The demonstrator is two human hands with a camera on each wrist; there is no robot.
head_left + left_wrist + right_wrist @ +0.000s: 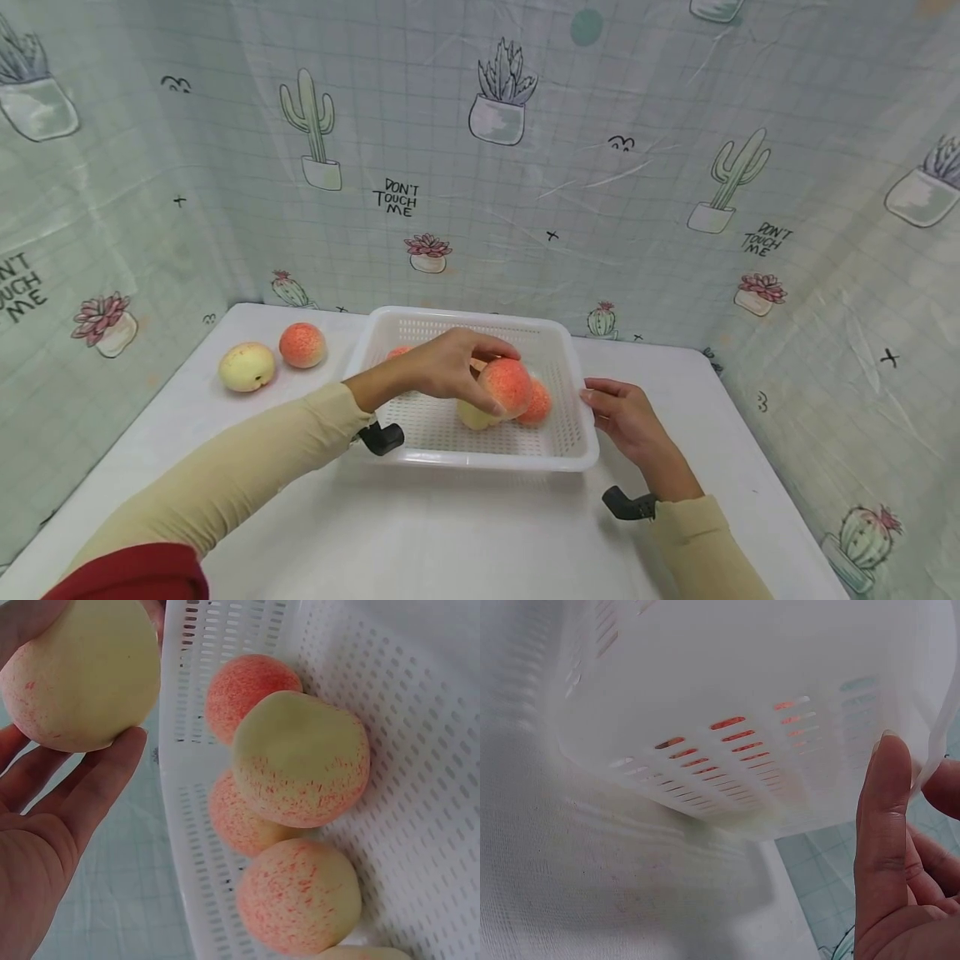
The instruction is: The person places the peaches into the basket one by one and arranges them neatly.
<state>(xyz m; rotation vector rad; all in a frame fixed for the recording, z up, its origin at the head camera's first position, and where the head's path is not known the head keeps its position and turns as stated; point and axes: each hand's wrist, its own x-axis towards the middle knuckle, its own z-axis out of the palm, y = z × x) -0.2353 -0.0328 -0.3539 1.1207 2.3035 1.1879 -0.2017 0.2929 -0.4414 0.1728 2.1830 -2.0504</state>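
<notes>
My left hand grips a peach, red on one side and pale yellow on the other, above a white plastic basket. The left wrist view shows the thumb and fingers spread around this peach. Several more peaches lie in the basket, among them a red one and a half-yellow one resting against others. At the basket's right side, my right hand pinches the rim. In the right wrist view, one finger lies along the outside of the basket wall.
Left of the basket, a yellow peach and a red-orange peach sit on the white table. A cactus-print curtain surrounds the table at the back and both sides.
</notes>
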